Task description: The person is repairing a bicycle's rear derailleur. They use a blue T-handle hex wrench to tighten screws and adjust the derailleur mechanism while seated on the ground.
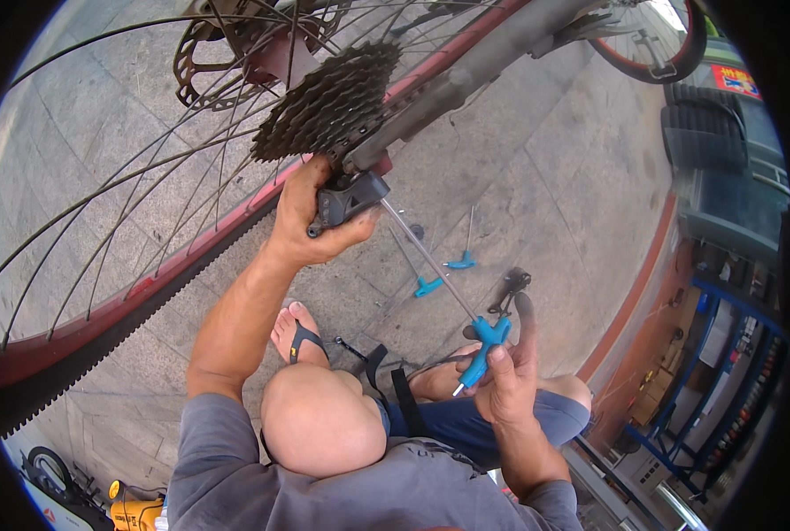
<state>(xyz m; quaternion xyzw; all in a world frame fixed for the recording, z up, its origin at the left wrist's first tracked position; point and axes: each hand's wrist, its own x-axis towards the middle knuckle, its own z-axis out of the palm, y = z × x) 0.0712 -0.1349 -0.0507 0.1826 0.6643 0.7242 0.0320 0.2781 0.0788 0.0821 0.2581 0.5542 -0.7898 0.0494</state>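
Note:
Below the dark rear cassette (333, 102) of a bicycle, my left hand (302, 217) is closed around a dark grey rear derailleur (350, 200). My right hand (508, 380) grips the blue handle of a T-handle hex key (483, 352), thumb against it and index finger stretched out. The key's long steel shaft slants up to the derailleur; its tip meets or is close to the derailleur's body, and the exact contact is hard to make out. The grey frame tube (474, 75) runs up and to the right from there.
Two more blue-handled hex keys (428, 287) lie on the paved ground (554, 221), near a small black part (512, 285). The spoked wheel with a red rim (182, 255) fills the left. A blue rack (678, 425) and black tyres (703, 128) stand at right.

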